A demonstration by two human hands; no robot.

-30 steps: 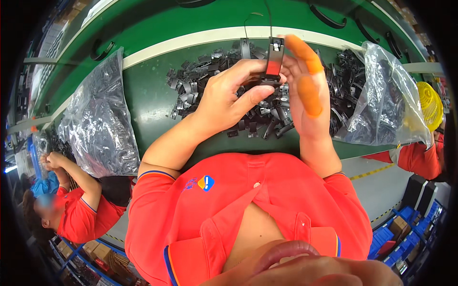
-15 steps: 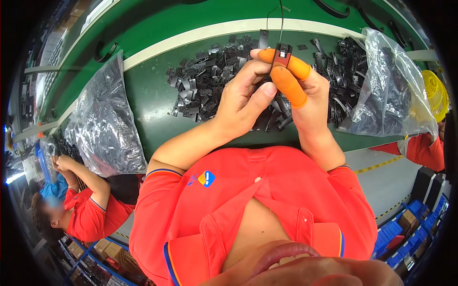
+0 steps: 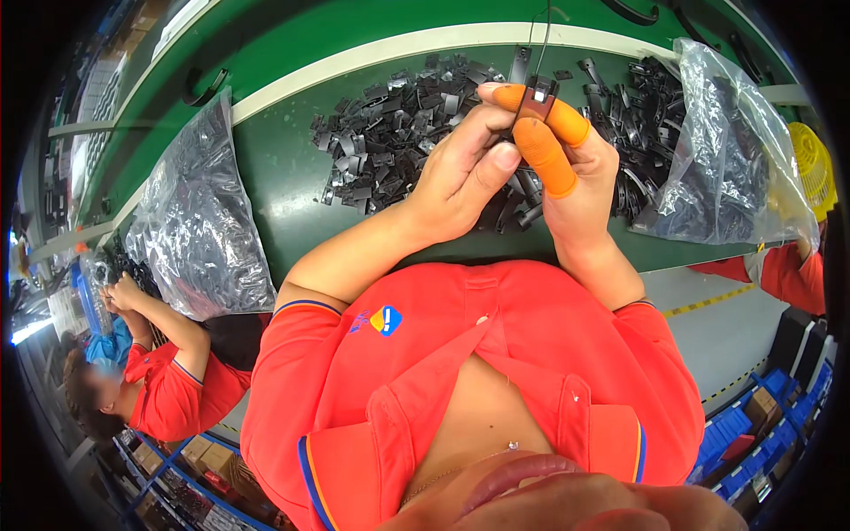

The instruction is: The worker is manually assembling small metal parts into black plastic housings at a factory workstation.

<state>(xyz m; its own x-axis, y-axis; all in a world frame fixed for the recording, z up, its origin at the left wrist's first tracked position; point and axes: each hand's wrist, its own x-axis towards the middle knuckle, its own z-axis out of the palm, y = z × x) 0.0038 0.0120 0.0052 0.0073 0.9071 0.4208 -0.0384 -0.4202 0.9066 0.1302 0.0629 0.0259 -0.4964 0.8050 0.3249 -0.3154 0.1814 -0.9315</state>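
My right hand (image 3: 575, 181), with orange finger cots on thumb and forefinger, pinches a small black plastic clip (image 3: 537, 96) with a thin wire rising from it. My left hand (image 3: 460, 173) is closed against the same clip from the left, fingertips touching it. Both hands hover over a heap of small black plastic parts (image 3: 390, 133) spread on the green worktable (image 3: 292, 221).
A clear bag of black parts (image 3: 199, 221) lies at the left of the table, another bag (image 3: 722, 150) at the right. A co-worker in a red shirt (image 3: 168, 380) works at lower left. Blue bins (image 3: 761, 416) stand on the floor at right.
Both hands have drawn together and down toward my chest; the right forefinger, raised a second ago, is now curled onto the clip with the left fingers pressed against it.
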